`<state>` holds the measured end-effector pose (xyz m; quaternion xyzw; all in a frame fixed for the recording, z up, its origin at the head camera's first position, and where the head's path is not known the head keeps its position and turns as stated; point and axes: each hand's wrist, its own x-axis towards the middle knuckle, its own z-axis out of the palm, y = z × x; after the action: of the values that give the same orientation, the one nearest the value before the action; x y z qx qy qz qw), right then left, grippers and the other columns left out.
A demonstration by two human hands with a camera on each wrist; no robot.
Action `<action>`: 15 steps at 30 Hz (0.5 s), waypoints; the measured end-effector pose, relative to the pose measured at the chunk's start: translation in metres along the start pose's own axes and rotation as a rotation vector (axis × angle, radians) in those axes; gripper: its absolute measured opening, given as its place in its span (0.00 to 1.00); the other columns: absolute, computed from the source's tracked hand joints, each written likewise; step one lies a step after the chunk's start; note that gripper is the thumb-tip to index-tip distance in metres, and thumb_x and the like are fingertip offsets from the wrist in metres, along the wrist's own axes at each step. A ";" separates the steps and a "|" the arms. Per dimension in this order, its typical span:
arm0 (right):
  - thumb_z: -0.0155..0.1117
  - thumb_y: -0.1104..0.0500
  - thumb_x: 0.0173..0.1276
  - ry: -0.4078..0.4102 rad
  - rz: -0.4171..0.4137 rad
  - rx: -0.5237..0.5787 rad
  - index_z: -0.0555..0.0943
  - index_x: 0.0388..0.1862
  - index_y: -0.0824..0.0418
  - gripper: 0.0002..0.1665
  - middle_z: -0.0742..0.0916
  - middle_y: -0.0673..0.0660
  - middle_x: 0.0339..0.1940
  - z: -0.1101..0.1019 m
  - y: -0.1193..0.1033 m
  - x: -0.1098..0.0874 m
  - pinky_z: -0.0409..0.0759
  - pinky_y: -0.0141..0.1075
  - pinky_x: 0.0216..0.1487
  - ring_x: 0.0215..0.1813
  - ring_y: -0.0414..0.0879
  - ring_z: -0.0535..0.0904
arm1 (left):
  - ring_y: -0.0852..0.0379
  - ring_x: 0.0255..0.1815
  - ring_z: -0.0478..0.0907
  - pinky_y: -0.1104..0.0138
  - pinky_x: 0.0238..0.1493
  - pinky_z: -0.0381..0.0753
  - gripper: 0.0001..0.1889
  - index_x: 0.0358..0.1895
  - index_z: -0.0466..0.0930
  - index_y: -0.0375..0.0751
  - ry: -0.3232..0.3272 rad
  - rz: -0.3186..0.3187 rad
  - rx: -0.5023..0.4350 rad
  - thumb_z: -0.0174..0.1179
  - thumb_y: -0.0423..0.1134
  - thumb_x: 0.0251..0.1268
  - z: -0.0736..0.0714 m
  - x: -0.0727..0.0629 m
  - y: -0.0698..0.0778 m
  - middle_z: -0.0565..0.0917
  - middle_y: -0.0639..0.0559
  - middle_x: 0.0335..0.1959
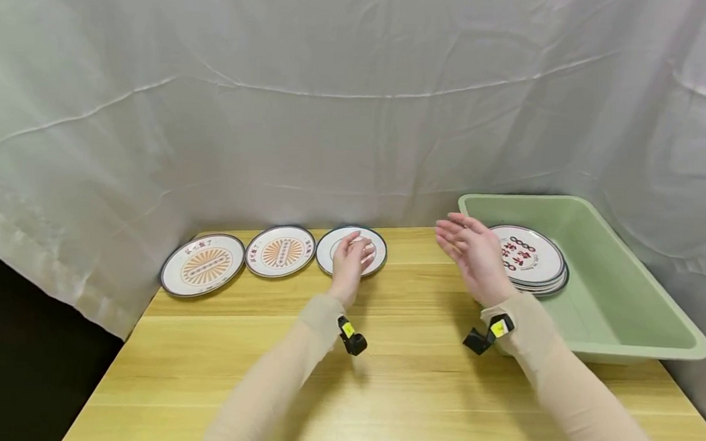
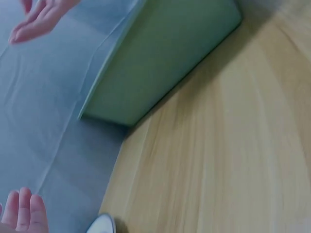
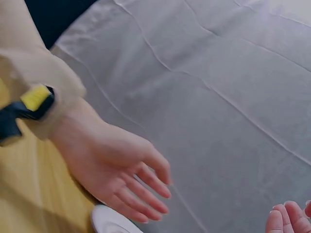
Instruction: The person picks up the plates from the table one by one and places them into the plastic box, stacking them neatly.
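Above the rightmost plate of the row (image 1: 325, 249) my left hand (image 1: 348, 264) hovers, fingers relaxed and holding nothing; in the head view it covers part of that plate. My right hand (image 1: 475, 255) is raised beside the left wall of the green basin (image 1: 628, 284), its fingers loosely extended, also with nothing in them. Inside the basin lies a stack of several plates (image 1: 533, 255), the top one white with red characters and a dark rim. The right wrist view shows my left hand (image 3: 116, 165) with spread fingers near a plate edge (image 3: 109, 221).
Two more white plates, a middle one (image 1: 281, 251) and a left one (image 1: 203, 265), lie along the back of the wooden table (image 1: 210, 374), with orange sunburst prints. A grey cloth (image 1: 333, 145) hangs behind. The table's left edge drops to a dark area.
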<state>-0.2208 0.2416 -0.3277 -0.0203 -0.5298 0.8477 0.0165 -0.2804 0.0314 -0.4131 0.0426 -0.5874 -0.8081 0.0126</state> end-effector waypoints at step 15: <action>0.42 0.70 0.76 0.060 0.257 -0.053 0.61 0.75 0.67 0.29 0.74 0.67 0.71 0.036 0.088 0.016 0.78 0.36 0.70 0.69 0.54 0.75 | 0.61 0.35 0.77 0.66 0.51 0.86 0.32 0.76 0.55 0.39 0.310 -0.159 0.039 0.53 0.37 0.72 -0.073 0.023 -0.004 0.76 0.48 0.45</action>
<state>-0.2397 0.1714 -0.3909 -0.1139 -0.5441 0.8277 -0.0768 -0.2972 -0.0377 -0.4408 0.2133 -0.5888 -0.7787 0.0383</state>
